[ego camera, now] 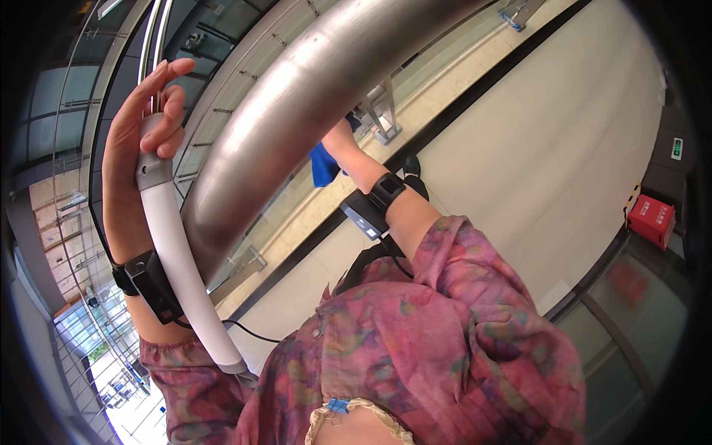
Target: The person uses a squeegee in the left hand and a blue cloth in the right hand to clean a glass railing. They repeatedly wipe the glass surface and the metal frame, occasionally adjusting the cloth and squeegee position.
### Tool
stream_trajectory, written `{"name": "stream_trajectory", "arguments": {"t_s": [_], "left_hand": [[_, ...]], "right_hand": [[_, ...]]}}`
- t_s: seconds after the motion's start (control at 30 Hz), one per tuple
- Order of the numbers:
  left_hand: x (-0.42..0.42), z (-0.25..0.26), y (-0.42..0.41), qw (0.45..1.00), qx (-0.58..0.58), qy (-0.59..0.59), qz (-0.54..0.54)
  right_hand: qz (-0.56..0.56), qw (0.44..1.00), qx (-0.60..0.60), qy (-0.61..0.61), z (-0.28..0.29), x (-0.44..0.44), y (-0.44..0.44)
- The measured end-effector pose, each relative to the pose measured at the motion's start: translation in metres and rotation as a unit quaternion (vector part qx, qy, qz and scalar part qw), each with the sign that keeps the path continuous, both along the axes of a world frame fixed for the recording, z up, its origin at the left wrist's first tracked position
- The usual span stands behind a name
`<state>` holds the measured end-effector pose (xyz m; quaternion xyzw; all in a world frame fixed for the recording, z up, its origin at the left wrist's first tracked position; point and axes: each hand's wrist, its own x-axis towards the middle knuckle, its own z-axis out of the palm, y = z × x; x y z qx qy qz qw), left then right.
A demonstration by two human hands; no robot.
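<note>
My left hand point(164, 114), at the upper left, has its fingers curled around the grey end of a long white tube point(178, 261). Thin metal rods point(153, 39) show beyond that end. The tube runs down past my forearm to my sleeve. A thick brushed-metal handrail point(289, 105) curves between my arms. My right hand point(338, 139) reaches to the far side of the rail, which hides its fingers. Blue cloth point(324, 166) hangs beside it; whether the fingers grip the cloth cannot be seen.
Below the rail are glass panels with metal brackets point(386, 130) on a stone ledge point(445, 72). Beige floor point(534, 139) stretches to the right, where a red box point(652, 219) stands by a dark wall. A black device point(364, 214) with a cable is strapped to my right wrist, another point(154, 286) to my left.
</note>
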<state>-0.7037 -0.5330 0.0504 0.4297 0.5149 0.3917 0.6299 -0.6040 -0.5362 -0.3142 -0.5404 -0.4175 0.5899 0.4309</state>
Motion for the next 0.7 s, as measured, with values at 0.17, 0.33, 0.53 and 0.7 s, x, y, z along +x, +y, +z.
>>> {"name": "stream_trajectory", "arguments": {"t_s": [0.17,0.33,0.53,0.7], "left_hand": [[0.002,-0.003,0.004,1.0,-0.014,0.004,-0.009],[-0.006,-0.002,-0.003,1.0,-0.001,-0.001,-0.013],[-0.008,-0.004,-0.005,0.995,0.067,0.006,-0.073],[-0.004,-0.011,0.004,0.994,0.093,0.019,-0.05]], "right_hand": [[0.091,0.986,-0.024,0.141,0.021,0.002,-0.02],[0.054,0.989,0.118,0.07,0.133,0.057,-0.067],[0.039,0.888,0.336,-0.311,0.139,0.061,-0.019],[0.113,0.881,0.384,-0.251,0.136,0.028,-0.034]]}}
